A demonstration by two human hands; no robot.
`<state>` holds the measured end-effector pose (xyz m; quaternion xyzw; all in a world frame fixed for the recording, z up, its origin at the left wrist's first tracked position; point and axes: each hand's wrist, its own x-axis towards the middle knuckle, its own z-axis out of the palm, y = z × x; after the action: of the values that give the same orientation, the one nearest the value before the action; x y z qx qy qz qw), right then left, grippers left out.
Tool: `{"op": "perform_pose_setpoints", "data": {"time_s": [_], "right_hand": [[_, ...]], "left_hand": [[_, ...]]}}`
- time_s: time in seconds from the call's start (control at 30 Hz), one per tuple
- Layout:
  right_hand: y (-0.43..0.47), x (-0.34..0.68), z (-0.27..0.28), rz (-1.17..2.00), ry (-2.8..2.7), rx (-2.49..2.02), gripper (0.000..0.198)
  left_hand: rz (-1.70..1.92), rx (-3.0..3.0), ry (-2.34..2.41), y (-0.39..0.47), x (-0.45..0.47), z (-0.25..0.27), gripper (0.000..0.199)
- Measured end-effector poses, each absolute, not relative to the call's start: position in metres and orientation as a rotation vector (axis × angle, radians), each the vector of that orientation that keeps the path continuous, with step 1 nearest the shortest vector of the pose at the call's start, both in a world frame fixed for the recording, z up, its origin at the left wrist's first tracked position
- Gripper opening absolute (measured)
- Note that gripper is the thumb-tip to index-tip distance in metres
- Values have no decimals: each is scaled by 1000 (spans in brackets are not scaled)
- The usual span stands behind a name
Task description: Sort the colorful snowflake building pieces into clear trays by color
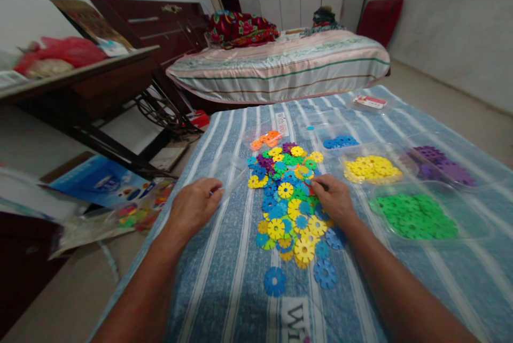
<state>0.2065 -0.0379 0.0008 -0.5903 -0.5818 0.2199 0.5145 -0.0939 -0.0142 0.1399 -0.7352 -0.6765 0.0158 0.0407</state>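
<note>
A heap of flat, notched plastic snowflake discs (286, 189) in yellow, blue, green, purple and orange lies on the striped cloth. At its left, my left hand (196, 207) is closed at the near edge of a clear plastic container (230, 166), which looks tilted. My right hand (334, 199) reaches over the right side of the heap. Its thumb and finger are pinched on an orange disc (310, 187), partly hidden by the fingertips. Two blue discs (274, 281) lie apart at the heap's near end.
Clear boxes hold orange (266, 140), blue (340, 142), yellow (372, 168), purple (443, 165) and green discs (417, 215). A clear lid with a red-white label (369, 101) lies at the far right. Beyond is a bed (280, 73); a table (80, 73) stands left.
</note>
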Motion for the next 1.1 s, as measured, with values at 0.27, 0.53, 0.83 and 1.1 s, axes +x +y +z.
{"op": "perform_pose_setpoints", "data": {"time_s": [0.27,0.53,0.83,1.1], "right_hand": [[-39,208,0,545,-1393,-1421,22],[-38,207,3,536,-1397,-1428,20],[-34,204,6,506,-1412,-1416,21],[-34,204,5,502,-1407,-1429,20]], "left_hand": [[113,-3013,-1808,-72,-30,113,19],[159,-2948,-1893,-79,-18,100,15],[-406,-3110,-2359,-69,-27,92,18],[-909,-3202,-2136,-26,50,124,15]]}}
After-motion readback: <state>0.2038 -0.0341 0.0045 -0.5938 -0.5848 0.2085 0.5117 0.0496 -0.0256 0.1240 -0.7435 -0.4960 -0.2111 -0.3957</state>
